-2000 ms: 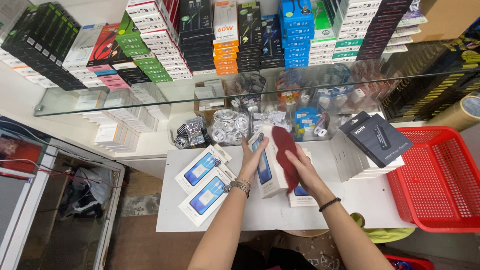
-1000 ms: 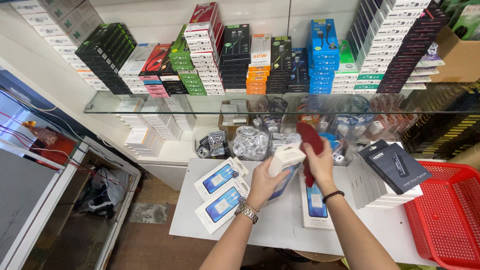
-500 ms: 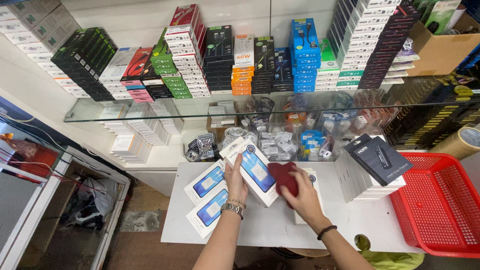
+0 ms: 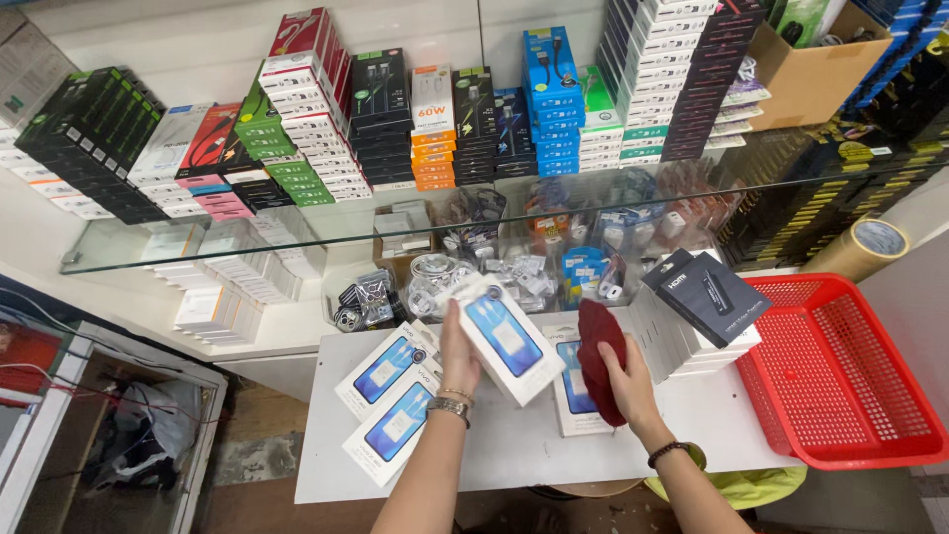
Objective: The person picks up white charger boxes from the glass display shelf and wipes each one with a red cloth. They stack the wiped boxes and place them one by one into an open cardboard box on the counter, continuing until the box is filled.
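My left hand holds a white phone box with a blue phone picture, lifted and tilted above the white table. My right hand grips a dark red cloth just right of that box, over another white phone box lying flat. Two similar boxes lie at the left of the table.
A red plastic basket stands at the right. A stack of white boxes topped by a black box sits beside it. A glass shelf carries many stacked accessory boxes. Bagged cables and chargers lie behind. A tape roll is far right.
The box in my left hand has been turned face-up and lowered. My right hand with the red cloth has moved down beside it, near the flat box.
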Action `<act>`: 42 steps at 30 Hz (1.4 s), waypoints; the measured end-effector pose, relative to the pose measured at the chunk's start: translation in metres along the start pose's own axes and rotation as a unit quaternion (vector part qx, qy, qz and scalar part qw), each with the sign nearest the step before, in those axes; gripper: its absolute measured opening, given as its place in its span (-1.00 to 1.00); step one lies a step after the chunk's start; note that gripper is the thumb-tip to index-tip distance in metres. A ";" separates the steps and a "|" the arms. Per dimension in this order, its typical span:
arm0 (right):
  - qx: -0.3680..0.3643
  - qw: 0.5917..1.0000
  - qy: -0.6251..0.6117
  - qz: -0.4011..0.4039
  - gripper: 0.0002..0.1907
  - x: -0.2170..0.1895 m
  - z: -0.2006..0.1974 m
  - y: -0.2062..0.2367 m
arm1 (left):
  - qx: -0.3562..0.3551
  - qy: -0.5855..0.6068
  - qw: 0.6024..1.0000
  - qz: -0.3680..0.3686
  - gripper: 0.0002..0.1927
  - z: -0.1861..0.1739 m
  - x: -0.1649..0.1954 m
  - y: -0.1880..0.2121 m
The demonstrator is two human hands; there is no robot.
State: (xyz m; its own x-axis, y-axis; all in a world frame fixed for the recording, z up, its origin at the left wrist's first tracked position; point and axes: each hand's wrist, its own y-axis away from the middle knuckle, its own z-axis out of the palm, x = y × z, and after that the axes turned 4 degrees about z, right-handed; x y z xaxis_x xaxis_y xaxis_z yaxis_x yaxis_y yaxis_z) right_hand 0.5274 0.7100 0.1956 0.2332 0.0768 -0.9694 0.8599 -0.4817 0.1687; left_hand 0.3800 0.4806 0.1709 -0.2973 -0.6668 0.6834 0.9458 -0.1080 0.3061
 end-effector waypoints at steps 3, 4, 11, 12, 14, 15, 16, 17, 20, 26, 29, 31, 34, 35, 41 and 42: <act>-0.003 0.975 0.064 -0.210 -0.61 -0.012 0.011 -0.024 | -0.054 -0.086 0.995 -0.018 -0.41 0.018 -0.065 -0.004; -0.004 0.972 0.054 -0.229 -0.61 -0.020 0.014 -0.029 | -0.043 -0.135 0.990 -0.025 -0.43 0.023 -0.088 -0.006; -0.056 0.997 -0.017 -0.059 -0.63 -0.037 0.010 -0.014 | -0.073 -0.430 0.899 0.049 -0.19 -0.004 -0.132 -0.053; -0.060 0.997 -0.022 -0.043 -0.63 -0.032 0.011 -0.011 | -0.068 -0.521 0.847 0.083 -0.09 -0.017 -0.124 -0.058; -0.069 0.997 -0.039 -0.015 -0.63 -0.020 0.018 -0.009 | -0.049 -0.599 0.780 0.175 -0.07 -0.056 -0.086 -0.065; -0.072 0.996 -0.049 -0.002 -0.63 -0.015 0.023 -0.010 | -0.032 -0.681 0.710 0.176 -0.13 -0.076 -0.061 -0.064; -0.090 0.993 -0.073 -0.006 -0.63 -0.011 0.030 -0.012 | 0.009 -0.719 0.664 0.204 -0.25 -0.099 -0.038 -0.054; -0.107 0.989 -0.098 -0.010 -0.63 -0.009 0.038 -0.016 | 0.045 -0.775 0.601 0.190 -0.19 -0.116 -0.015 -0.045; -0.138 0.982 -0.127 0.015 -0.62 -0.011 0.063 -0.023 | 0.070 -0.841 0.536 -0.012 0.13 -0.147 0.034 -0.012; -0.176 0.980 -0.089 0.035 -0.60 -0.019 0.112 -0.020 | 0.022 -0.886 0.461 -0.039 0.26 -0.167 0.040 0.021; -0.191 0.975 -0.106 0.049 -0.58 -0.017 0.123 -0.023 | 0.020 -0.872 0.488 -0.007 0.02 -0.180 0.036 0.007; -0.203 0.971 -0.112 0.061 -0.57 -0.019 0.127 -0.024 | 0.013 -0.840 0.540 0.049 -0.20 -0.185 0.038 -0.003; -0.219 0.972 -0.082 0.031 -0.52 -0.033 0.135 -0.012 | -0.072 -0.645 0.760 0.034 -0.38 -0.170 0.054 -0.018; -0.222 0.973 -0.057 -0.004 -0.48 -0.039 0.142 -0.004 | -0.083 -0.486 0.870 -0.024 -0.39 -0.159 0.056 -0.018; -0.116 0.829 0.422 -0.349 -0.15 -0.078 0.170 0.050 | -0.041 0.033 0.990 -0.133 -0.38 -0.060 0.055 0.019; -0.091 0.836 0.408 -0.356 -0.21 -0.082 0.170 0.047 | -0.041 0.018 0.993 -0.105 -0.36 -0.045 0.055 0.026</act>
State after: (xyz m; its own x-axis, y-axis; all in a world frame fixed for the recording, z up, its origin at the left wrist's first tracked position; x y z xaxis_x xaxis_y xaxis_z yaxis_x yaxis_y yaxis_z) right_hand 0.4720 0.5328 0.2527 -0.1989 0.8935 -0.4026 0.9499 0.0747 -0.3035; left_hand 0.3939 0.4079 0.1861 -0.4861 -0.6484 0.5860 0.8712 -0.3065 0.3836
